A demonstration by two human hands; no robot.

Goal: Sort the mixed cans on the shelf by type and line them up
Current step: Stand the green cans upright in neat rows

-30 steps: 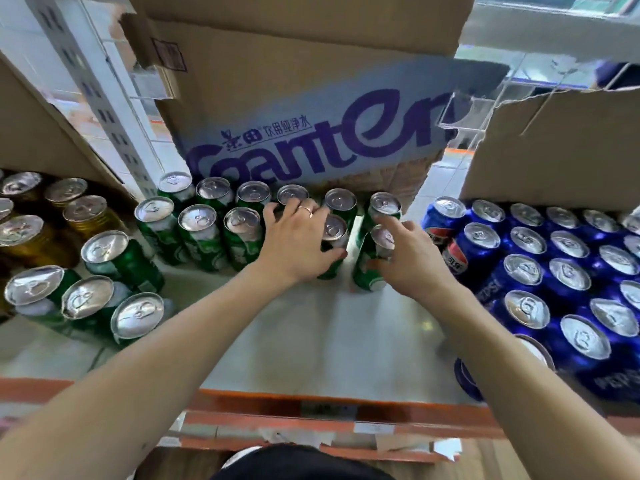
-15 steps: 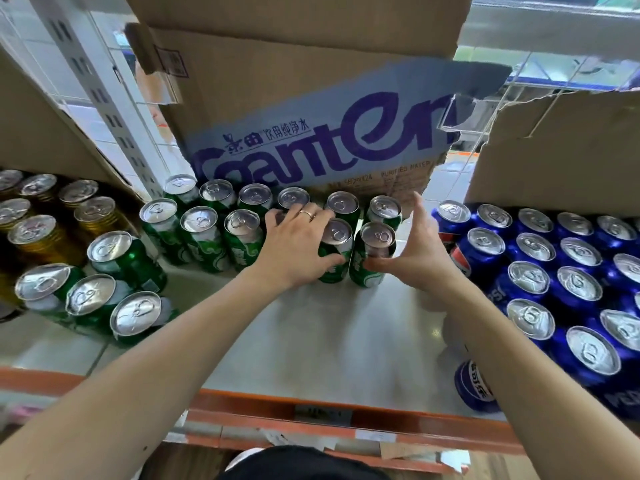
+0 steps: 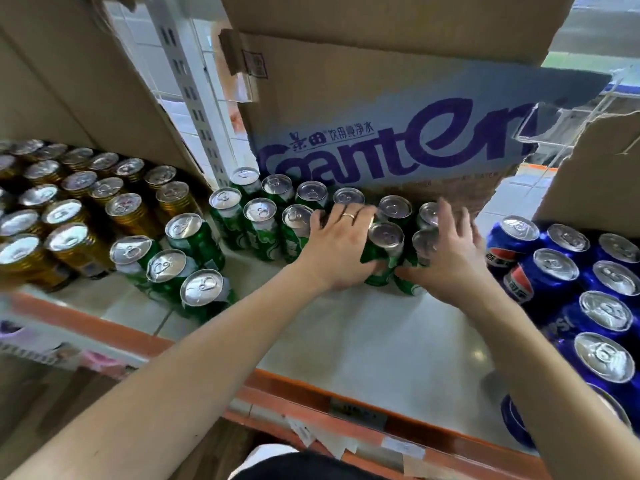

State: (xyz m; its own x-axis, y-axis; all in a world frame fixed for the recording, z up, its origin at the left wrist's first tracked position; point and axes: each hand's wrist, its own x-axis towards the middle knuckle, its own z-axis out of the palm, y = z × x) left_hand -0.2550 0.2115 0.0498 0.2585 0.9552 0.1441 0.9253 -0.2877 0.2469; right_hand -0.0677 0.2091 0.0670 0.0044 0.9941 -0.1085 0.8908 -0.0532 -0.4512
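Both hands are on the two rows of green cans (image 3: 260, 216) that stand upright at the back of the shelf (image 3: 363, 341), just under a cardboard box (image 3: 381, 98) printed with purple lettering. The left hand (image 3: 341, 244), with a ring (image 3: 348, 215) on one finger, lies spread over the can tops in the front row. Its fingers are only loosely bent and its thumb rests against the side of the front-row green can (image 3: 386, 237) that shows between the two hands. The right hand (image 3: 446, 258) has its fingers spread and pointing towards the back. Its palm is against the end green can (image 3: 423, 241) of that row and its thumb lies low across the front of it. Neither hand closes round a can; they are close together, with those two cans standing side by side between them.

Four more green cans, the loose group (image 3: 166, 265), stand apart near the front left of the shelf, well clear of the rows. Left of them is a block of gold cans (image 3: 69, 209), partly under a slanting cardboard sheet (image 3: 69, 81). On the right, blue Pepsi cans (image 3: 554, 268) stand in rows below another cardboard flap (image 3: 595, 174). One further blue can (image 3: 516, 424) sits near the front edge, half hidden by the right forearm. An orange rail (image 3: 311, 396) with paper tags runs along the front of the shelf
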